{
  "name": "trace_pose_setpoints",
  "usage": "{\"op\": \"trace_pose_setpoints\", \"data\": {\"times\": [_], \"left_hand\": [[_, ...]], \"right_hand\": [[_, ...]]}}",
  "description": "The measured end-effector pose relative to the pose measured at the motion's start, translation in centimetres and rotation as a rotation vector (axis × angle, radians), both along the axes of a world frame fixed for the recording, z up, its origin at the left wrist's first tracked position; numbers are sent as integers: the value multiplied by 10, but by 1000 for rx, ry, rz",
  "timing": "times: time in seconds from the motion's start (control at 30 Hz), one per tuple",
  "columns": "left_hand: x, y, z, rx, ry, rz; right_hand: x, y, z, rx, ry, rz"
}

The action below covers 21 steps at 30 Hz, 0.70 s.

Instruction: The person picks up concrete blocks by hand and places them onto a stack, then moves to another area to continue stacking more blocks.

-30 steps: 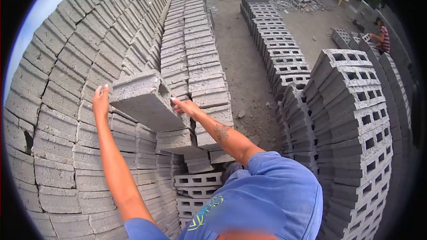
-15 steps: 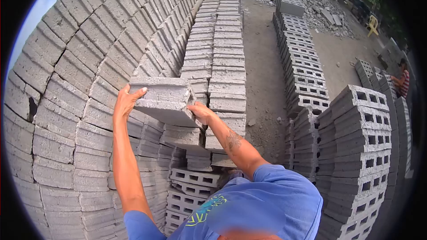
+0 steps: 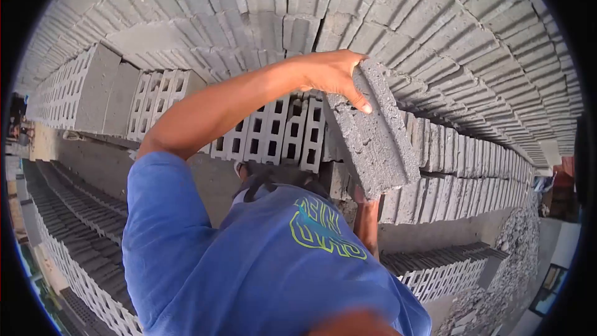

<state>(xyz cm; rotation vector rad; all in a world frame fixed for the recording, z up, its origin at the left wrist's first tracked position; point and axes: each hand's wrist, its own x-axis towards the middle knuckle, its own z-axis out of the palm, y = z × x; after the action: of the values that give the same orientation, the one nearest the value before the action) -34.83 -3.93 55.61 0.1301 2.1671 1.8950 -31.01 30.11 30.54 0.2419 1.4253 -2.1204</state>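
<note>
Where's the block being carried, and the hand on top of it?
concrete block [image 3: 376, 143], head view, on its broad rough face.
left hand [image 3: 328, 74], head view, on the back of the hand.

A wall of stacked blocks [image 3: 435, 25] shuts off everything above and behind the held block [image 3: 373, 143] — the left hand [image 3: 329, 74] sits close against it. More hollow blocks [image 3: 273, 130] crowd the left; bare ground [image 3: 435, 233] below lies open between rows.

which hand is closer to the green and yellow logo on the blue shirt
Right. The right hand sits under the lower end of the grey concrete block, just beside the green-and-yellow logo; the left hand grips the block's top end, well above it.
</note>
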Motion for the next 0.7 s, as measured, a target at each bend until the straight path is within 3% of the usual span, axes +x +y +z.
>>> {"op": "trace_pose_setpoints", "data": {"times": [0.07,0.2,0.27,0.3,0.5,0.53,0.6,0.63,0.7], "left_hand": [[42,-35,-34,95,-82,97],[110,-93,-102,-118,-155,336],[142,-126,-123,-46,-114,310],[156,-140,-137,-290,-146,349],[227,-156,-194,-534,-169,81],[239,-158,-205,-629,-128,9],[273,-164,-236,-693,-189,-56],[293,-172,-254,-752,-152,-78],[326,-186,-277,-810,-120,-84]], "right_hand": [[20,-20,-13,72,-62,209],[58,-86,-52,203,-178,573],[81,-129,-74,261,-212,763],[93,-154,-84,286,-225,869],[125,-262,-111,504,33,1659],[117,-277,-107,559,81,1677],[108,-279,-157,565,288,1043],[100,-308,-135,707,434,918],[90,-372,-111,739,843,930]]}}
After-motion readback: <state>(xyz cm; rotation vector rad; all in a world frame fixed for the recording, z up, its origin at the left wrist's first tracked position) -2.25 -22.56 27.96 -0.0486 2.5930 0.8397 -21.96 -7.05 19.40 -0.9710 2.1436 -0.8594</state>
